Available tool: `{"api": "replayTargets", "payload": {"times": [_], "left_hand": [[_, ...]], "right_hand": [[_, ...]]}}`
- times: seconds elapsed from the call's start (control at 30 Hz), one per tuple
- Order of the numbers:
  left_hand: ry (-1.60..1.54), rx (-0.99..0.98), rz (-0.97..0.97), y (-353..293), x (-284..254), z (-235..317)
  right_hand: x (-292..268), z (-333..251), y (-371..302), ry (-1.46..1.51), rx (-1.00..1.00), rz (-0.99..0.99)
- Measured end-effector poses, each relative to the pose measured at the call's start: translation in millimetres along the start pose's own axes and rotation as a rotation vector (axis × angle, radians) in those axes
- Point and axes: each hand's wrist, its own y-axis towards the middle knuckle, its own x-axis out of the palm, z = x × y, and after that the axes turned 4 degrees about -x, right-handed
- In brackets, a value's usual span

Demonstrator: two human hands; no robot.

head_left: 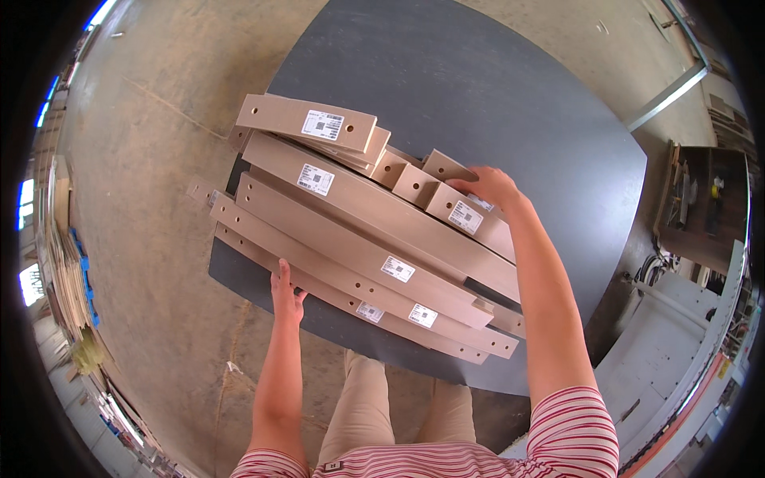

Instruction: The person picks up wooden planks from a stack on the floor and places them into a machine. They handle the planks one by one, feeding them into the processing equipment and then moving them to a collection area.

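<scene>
Long beige wooden boards (351, 259) with round holes and white labels lie side by side, several of them overlapping, on a dark grey tabletop (462, 72). My left hand (287, 296) is at the near edge of the nearest board (319, 291), fingers stretched upward against it and thumb apart. On the far right side, my right hand (492, 187) curls its fingers round a labelled board (483, 202) among shorter-looking board ends; part of that board is hidden beneath the hand. A stack of shorter boards (279, 111) rests crosswise at the far left of the pile.
Bare concrete floor (175, 175) surrounds the table. At the right stand a metal post (668, 95), a dark shelf unit (705, 195) and a pale machine (661, 338). Stacked sheets (68, 247) line the left side.
</scene>
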Motion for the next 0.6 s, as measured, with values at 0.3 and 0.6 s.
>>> {"api": "replayTargets", "payload": {"times": [0.3,0.6], "left_hand": [[0.312,0.067,-0.058,16.5,-2.9,35.0],[0.177,0.179,-0.093,12.8,0.4,-26.0]], "right_hand": [[44.4,12.3,-53.9,0.140,0.125,0.056],[55.2,56.0,-59.3,0.039,-0.094,0.218]]}}
